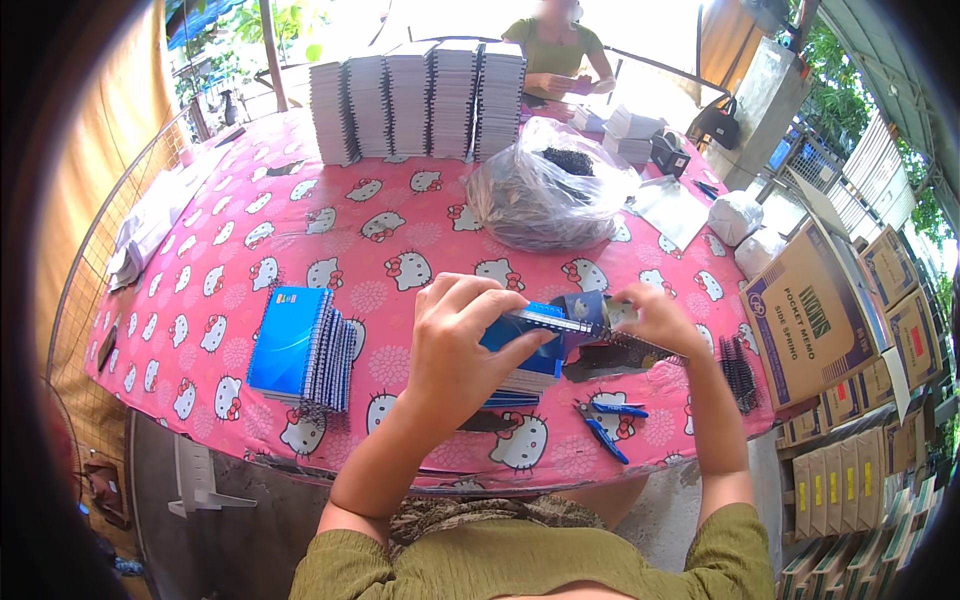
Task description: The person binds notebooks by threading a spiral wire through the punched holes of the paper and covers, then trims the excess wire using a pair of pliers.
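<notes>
Fingers of the left hand (450,328) pinch a notebook (553,321), best held steady for the right hand (656,318) (pinching or not, I can't tell) beside it.

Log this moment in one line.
left hand: holding blue notebook; right hand: at its right end; table left: spiral notebooks; near edge: blue-handled tools

Semi-open workspace, v. bright daylight at rear. Tan sheet (95,210) on L side, grey pillar (762,90) R, greenery (845,108) beyond. Pink cat-print worktop (225,290) in ctr, grey floor (250,525) below.
</notes>
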Tool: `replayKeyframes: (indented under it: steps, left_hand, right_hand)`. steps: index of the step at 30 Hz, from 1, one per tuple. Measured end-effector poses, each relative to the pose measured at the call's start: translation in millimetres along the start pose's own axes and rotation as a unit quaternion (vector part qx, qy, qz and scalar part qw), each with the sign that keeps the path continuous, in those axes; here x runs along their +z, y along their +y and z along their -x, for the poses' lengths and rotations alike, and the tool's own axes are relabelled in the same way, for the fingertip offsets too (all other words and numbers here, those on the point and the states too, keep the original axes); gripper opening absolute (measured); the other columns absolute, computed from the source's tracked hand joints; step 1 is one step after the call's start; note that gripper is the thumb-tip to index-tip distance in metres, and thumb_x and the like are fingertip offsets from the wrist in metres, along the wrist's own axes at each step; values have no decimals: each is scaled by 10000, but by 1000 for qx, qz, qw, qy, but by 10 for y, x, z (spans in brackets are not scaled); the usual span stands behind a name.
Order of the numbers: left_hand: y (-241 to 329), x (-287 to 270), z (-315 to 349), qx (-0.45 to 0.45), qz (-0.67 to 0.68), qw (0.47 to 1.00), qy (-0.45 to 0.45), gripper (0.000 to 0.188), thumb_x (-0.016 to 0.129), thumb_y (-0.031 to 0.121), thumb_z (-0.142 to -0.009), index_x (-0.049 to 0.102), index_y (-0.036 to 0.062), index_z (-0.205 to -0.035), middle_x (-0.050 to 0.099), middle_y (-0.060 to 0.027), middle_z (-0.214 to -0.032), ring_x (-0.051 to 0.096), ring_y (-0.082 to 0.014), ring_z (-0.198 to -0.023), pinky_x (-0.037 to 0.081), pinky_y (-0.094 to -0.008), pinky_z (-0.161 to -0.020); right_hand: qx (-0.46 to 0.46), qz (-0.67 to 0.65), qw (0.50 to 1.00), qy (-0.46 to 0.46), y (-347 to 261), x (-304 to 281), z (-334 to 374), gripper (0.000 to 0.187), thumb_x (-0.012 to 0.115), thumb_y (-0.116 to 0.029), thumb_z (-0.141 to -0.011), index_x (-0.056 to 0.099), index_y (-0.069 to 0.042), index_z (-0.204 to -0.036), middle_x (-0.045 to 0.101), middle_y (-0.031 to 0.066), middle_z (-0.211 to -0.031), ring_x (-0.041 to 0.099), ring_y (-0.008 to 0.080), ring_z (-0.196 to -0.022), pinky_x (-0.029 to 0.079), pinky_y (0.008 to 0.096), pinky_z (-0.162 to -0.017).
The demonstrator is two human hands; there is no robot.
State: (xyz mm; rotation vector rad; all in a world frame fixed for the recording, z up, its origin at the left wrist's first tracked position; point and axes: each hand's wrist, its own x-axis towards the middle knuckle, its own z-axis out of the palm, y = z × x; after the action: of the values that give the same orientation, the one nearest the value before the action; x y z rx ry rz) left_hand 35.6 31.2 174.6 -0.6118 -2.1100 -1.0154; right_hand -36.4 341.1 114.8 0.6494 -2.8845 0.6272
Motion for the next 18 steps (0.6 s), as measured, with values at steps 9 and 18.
replayKeyframes:
  steps: [9, 18]
  left_hand:
    - [-44, 49, 4, 14, -5, 1000, 12, 281, 863, 150, -575, 663, 69, -756, 650, -57, -774, 588, -240, -819, 476, -372, -771]
    - [-26, 101, -31, -28, 32, 999, -27, 271, 839, 248, -623, 657, 102, -760, 643, -10, -761, 581, -230, -853, 415, -390, -837]
  right_hand:
    - [132, 57, 988, 51, -157, 190, -117, 379, 666, -109, -733, 562, -21, -1086, 653, 213, -962, 630, 377, -920, 510, 449, -784]
    - [-136, -237, 958, 91, -578, -353, -157, 255, 711, -60, -769, 584, -7, -984, 657, 93, -840, 614, 153, -747, 514, 308, -719]
